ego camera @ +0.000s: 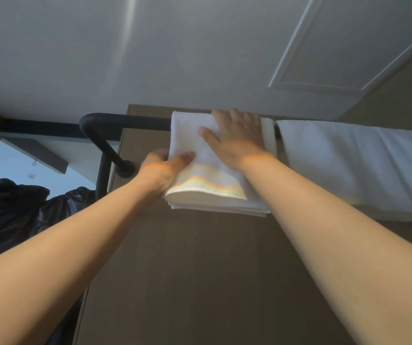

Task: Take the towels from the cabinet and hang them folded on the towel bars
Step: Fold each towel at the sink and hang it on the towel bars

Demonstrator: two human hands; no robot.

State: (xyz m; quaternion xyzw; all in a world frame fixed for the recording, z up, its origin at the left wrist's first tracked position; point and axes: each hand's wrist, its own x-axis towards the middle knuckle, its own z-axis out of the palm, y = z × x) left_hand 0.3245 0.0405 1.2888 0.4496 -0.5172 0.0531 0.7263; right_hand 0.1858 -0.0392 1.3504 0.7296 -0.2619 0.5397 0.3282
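A small folded white towel [195,143] hangs over a black towel bar [125,120] high on a brown wall panel. My left hand [161,168] pinches the towel's left edge, thumb on the front. My right hand [235,135] lies flat on the towel's front near the bar, fingers straight and reaching over the top. A larger white towel [349,165] hangs folded over the same bar to the right, close beside the small one.
The bar bends down at its left end to a wall mount [125,168]. Black plastic bags [20,210] bulge at the lower left. A white panelled door [337,46] shows at the upper right, under a pale ceiling.
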